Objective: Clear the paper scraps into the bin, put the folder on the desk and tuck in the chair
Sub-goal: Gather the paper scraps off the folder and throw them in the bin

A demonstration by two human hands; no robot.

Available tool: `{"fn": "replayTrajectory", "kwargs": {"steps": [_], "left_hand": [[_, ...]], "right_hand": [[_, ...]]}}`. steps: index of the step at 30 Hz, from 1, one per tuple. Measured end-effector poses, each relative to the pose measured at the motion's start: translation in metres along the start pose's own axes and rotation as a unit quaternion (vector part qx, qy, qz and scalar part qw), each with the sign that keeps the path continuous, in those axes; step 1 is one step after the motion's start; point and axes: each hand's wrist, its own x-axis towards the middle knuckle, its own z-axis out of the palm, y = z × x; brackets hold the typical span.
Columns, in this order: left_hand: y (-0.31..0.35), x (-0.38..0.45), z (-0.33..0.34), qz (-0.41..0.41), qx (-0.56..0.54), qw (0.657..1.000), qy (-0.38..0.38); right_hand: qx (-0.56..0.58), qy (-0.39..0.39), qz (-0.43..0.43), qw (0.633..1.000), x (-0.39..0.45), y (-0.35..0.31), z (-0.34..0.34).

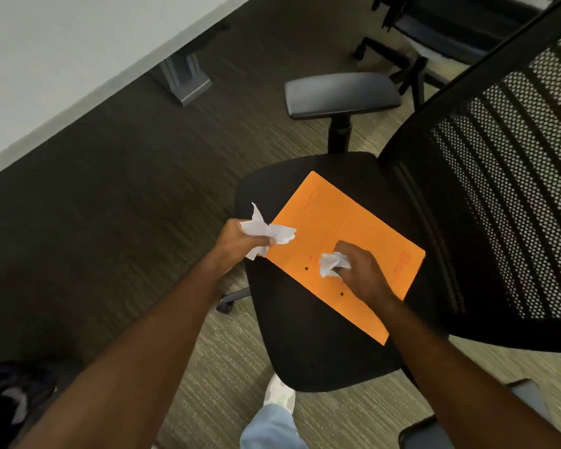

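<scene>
Looking down, you see a black office chair (321,345) with an orange folder (353,228) lying flat on its seat. Your left hand (237,241) hovers at the folder's left edge, fingers clamped on a bunch of white paper scraps (266,230). Your right hand (360,270) rests over the folder, fingers pinched on another crumpled scrap (332,262). A pale surface (62,59) stands at upper left, apart from the chair, across striped carpet (127,205).
</scene>
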Motion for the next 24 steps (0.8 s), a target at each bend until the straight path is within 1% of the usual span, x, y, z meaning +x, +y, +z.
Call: {"fn": "replayTrajectory", "kwargs": {"steps": [2,4,8,12,18,21,24], "left_hand": [[-0.002,-0.009,-0.017,-0.001,-0.003,1.0,0.01],[-0.005,-0.023,-0.04,-0.003,-0.003,1.0,0.023],[-0.014,-0.048,-0.092,0.001,-0.013,0.998,0.068],[-0.033,-0.079,-0.148,0.002,-0.008,0.995,0.104],[-0.107,-0.152,-0.268,-0.043,-0.014,0.984,0.174],[-0.166,-0.204,-0.33,-0.086,-0.022,0.972,0.217],[-0.229,-0.254,-0.378,-0.149,-0.022,0.954,0.26]], "right_hand": [[0.024,0.016,0.007,1.0,0.006,-0.018,-0.003],[0.025,0.018,-0.004,1.0,0.013,-0.044,-0.005],[0.019,0.006,-0.047,0.999,0.031,-0.109,0.002],[0.012,-0.006,-0.094,0.996,0.046,-0.18,0.03],[0.025,-0.067,-0.148,0.986,0.039,-0.306,0.12],[0.051,-0.119,-0.155,0.979,0.018,-0.367,0.188],[0.081,-0.157,-0.138,0.975,-0.009,-0.416,0.263]]}}
